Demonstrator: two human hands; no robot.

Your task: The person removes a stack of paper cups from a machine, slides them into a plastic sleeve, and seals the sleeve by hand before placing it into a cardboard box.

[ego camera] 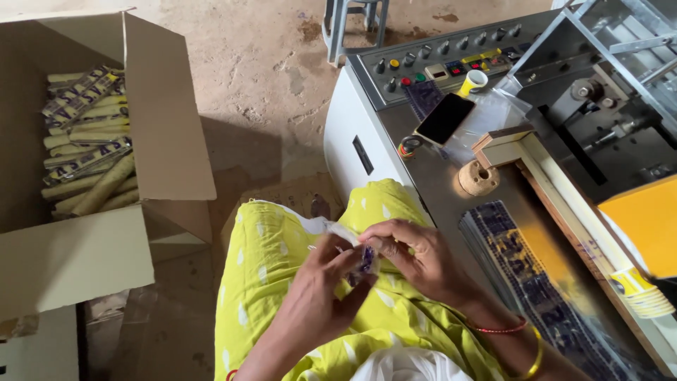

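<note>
Both my hands meet over my lap, which is covered in yellow-green cloth (282,282). My left hand (321,286) and my right hand (416,257) together grip a thin clear plastic sleeve (331,229) with a dark blue printed patch (367,259) pinched between the fingers. What is inside the sleeve is hidden by my fingers. Bangles sit on my right wrist (518,339).
An open cardboard box (169,141) at left holds several wrapped yellow-green rolls (88,141). At right stands a grey machine (423,162) with a button panel (444,60), a phone (444,118), a stack of printed sheets (522,275), a wooden spool (478,178) and stacked paper cups (642,293).
</note>
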